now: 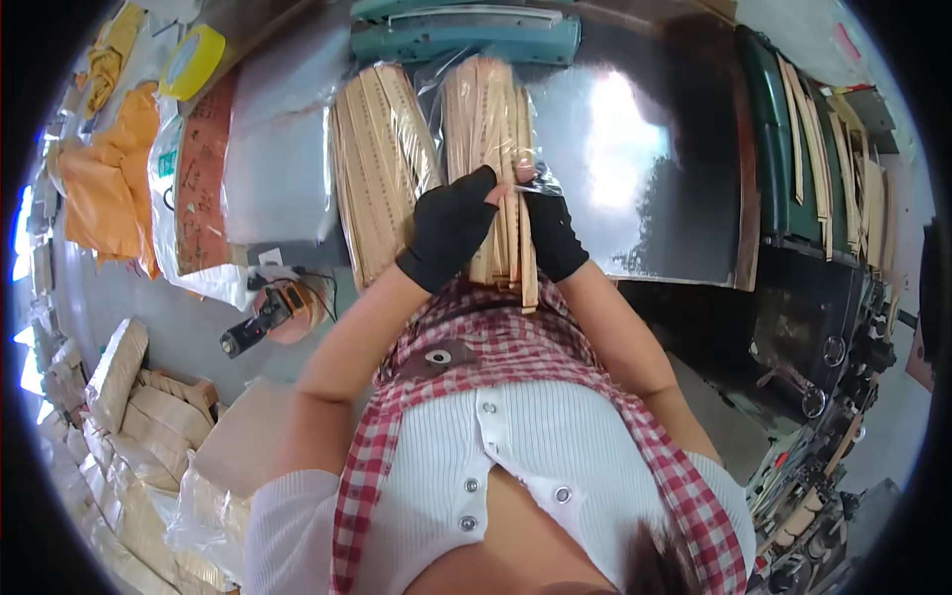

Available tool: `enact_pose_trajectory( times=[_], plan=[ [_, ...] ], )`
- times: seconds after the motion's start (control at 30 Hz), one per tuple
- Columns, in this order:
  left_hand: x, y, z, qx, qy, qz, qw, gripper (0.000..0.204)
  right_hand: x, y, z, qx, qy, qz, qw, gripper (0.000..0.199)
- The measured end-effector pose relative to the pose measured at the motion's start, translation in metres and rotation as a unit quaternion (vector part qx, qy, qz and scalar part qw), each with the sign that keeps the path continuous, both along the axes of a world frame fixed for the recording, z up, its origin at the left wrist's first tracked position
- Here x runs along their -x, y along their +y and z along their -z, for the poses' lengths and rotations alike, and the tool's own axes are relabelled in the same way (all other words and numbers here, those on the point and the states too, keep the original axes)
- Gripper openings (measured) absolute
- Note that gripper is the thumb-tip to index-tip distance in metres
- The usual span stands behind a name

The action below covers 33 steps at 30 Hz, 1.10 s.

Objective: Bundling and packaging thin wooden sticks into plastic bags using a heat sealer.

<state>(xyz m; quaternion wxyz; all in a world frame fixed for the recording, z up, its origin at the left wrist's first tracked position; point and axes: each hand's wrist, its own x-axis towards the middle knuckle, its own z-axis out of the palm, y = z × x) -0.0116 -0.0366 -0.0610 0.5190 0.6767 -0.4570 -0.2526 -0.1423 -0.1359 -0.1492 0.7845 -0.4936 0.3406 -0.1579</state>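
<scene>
Both my hands wear black fingerless gloves. My left hand (451, 226) grips the near end of a bundle of thin wooden strips (486, 129) in a clear plastic sleeve, lying lengthwise on the shiny metal table (654, 178). My right hand (551, 234) holds the same bundle from the right side, pinching the plastic edge. A second bundle of wooden strips (382, 159) in plastic lies just to the left, untouched.
A teal machine (466, 35) stands at the table's far edge. Flat clear bags (278, 149), a yellow tape roll (193, 59) and orange bags (104, 188) lie left. A tape dispenser (268, 315) sits below. Wrapped stacks (129, 436) fill the lower left; more strips (823, 159) rest on the green machine at right.
</scene>
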Motion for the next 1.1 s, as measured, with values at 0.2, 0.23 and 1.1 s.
enact_pose_trajectory(
  times=[0.2,0.23,1.1],
  plan=[
    [-0.005,0.104,0.013,0.012,-0.286,0.06,0.956,0.034,0.119,0.063,-0.044,0.243,0.109,0.019,0.964,0.036],
    [-0.005,0.119,0.02,-0.002,-0.32,0.003,0.947,0.041,0.135,0.07,-0.045,0.204,0.144,0.027,0.968,0.037],
    [-0.069,-0.021,-0.24,0.029,-0.504,0.016,0.863,0.027,0.061,-0.158,-0.302,0.566,0.005,-0.047,0.823,0.022]
  ],
)
